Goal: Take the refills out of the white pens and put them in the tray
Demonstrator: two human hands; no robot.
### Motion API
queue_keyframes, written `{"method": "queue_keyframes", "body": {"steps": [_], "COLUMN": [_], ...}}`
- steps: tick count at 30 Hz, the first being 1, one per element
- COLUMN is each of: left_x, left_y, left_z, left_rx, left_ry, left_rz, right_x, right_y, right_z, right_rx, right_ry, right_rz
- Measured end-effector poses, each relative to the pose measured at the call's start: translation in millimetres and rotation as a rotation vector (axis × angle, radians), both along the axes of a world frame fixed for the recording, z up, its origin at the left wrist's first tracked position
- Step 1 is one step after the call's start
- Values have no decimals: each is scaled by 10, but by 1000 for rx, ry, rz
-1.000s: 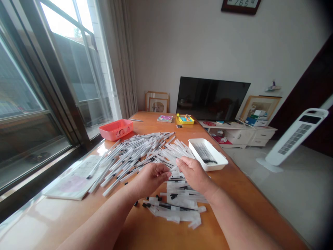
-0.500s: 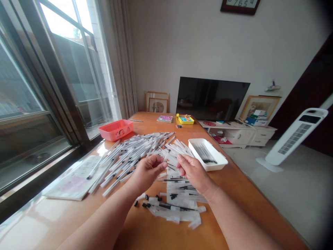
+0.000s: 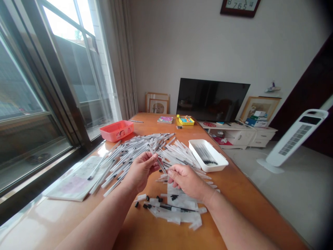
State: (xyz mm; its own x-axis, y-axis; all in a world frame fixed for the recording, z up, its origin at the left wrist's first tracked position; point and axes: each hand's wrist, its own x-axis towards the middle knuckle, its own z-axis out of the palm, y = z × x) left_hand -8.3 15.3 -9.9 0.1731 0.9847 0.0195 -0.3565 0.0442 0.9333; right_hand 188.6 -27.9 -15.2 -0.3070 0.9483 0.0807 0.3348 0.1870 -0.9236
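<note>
Pen, pinched midway by the left hand and at its near end by the right hand, is best held straight, lest it bend.

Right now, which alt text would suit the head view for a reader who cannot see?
A person's left hand and right hand hold a slim stick between them over a wooden table. Many pen-like sticks lie heaped beyond; a white tray of thin rods stands at right, a red basket at left.

A home living room: television, curtain, wall clock, tower fan.
</note>
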Motion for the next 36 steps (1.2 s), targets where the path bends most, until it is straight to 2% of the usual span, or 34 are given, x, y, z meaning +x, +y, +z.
{"method": "queue_keyframes", "body": {"steps": [4, 6, 10, 15, 27, 36], "left_x": [-64, -99, -126, -110, -107, -100], "left_y": [56, 91, 130, 138, 186, 170], "left_z": [-9, -23, -43, -38, -140, -102], "left_rx": [26, 15, 1, -4, 8, -6], "left_ry": [45, 57, 93, 113, 124, 100], "left_rz": [88, 136, 192, 220, 205, 219], "right_x": [101, 135, 109, 0, -152, -184], "right_y": [85, 119, 141, 136, 199, 163], "right_z": [-53, -80, -112, -121, -175, -178], "right_rx": [228, 342, 472, 607, 658, 664], "right_ry": [-206, -329, -509, -691, -858, -840], "right_rz": [-179, -218, -221, -134, -188, -139]}}
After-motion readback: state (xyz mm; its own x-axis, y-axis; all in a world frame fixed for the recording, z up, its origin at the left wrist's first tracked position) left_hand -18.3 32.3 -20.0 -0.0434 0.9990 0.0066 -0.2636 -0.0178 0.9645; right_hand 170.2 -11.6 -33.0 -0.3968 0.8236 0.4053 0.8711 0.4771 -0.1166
